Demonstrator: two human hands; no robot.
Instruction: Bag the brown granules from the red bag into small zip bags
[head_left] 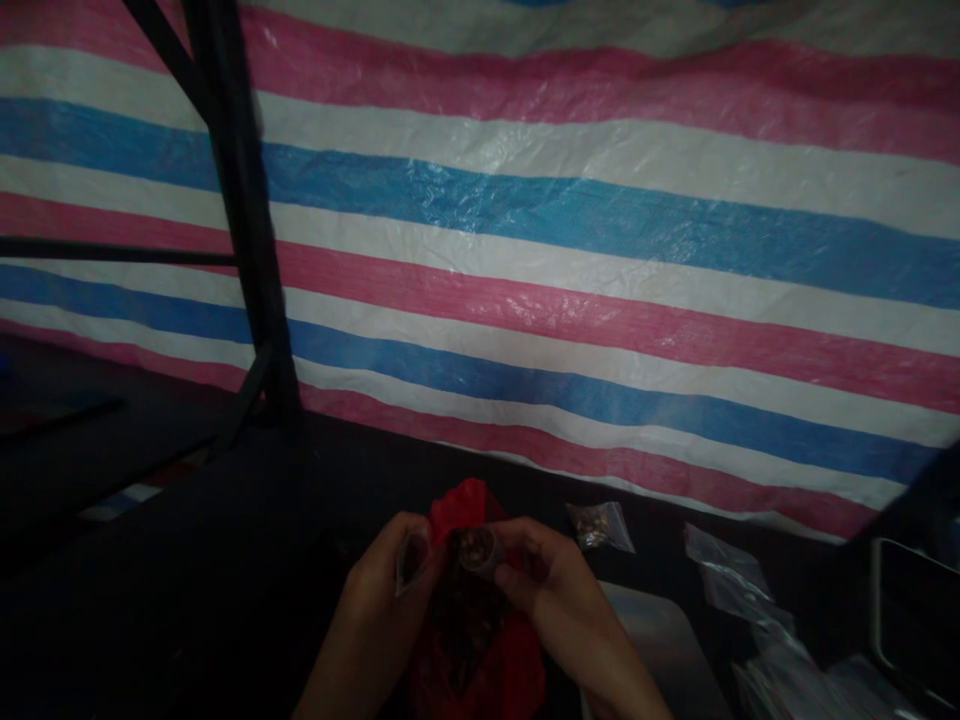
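A red plastic bag (517, 665) stands open at the bottom middle, with a heap of small dark brown pieces (469, 620) inside. My right hand (559, 585) is closed around a small clear cup (489, 552), tilted over the bag's mouth, with brown bits showing in its opening. On the other side, my left hand (375, 600) pinches a small clear plastic bag (410, 562) whose mouth gapes, beside the red bag's edge. Dim light hides the finer detail of the pieces.
A filled zip bag (600, 526) lies on the black table (360, 465) beyond my right hand. Several flat zip bags (795, 650) spread to the right, near a dark-screened device (915, 610). A pale tray or lid (652, 640) sits under my right forearm. Striped sheeting (562, 240) hangs behind.
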